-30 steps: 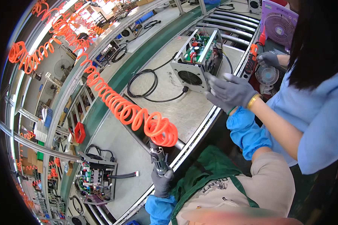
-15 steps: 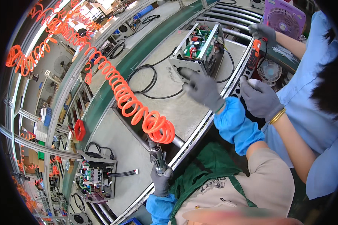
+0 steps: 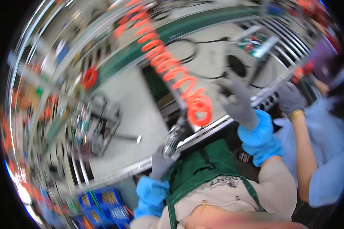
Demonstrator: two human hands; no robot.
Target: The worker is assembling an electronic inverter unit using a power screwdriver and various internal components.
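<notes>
My left hand (image 3: 162, 163), in a grey glove and blue sleeve cover, is closed around a metal air tool (image 3: 175, 136) at the near edge of the line. An orange coiled air hose (image 3: 166, 65) runs up from the tool. Grey-gloved too, my right hand (image 3: 236, 102) is raised over the near rail with its fingers apart and nothing visible in them; motion blurs it. Beyond it stands an open metal chassis (image 3: 258, 47) with a green circuit board on top. Another open chassis (image 3: 93, 131), with wires and boards, sits at the left.
A co-worker's gloved hand (image 3: 291, 98) is at the rail on my right. Blue bins (image 3: 105, 204) of small parts stand low at the left. A gap (image 3: 160, 89) splits the work surfaces. Black cable (image 3: 187, 53) lies looped near the chassis; metal rollers (image 3: 283, 36) continue beyond.
The whole view has turned and blurred, bringing the blue bins into sight. My right hand has drawn back from the chassis. My left hand keeps hold of the air tool.
</notes>
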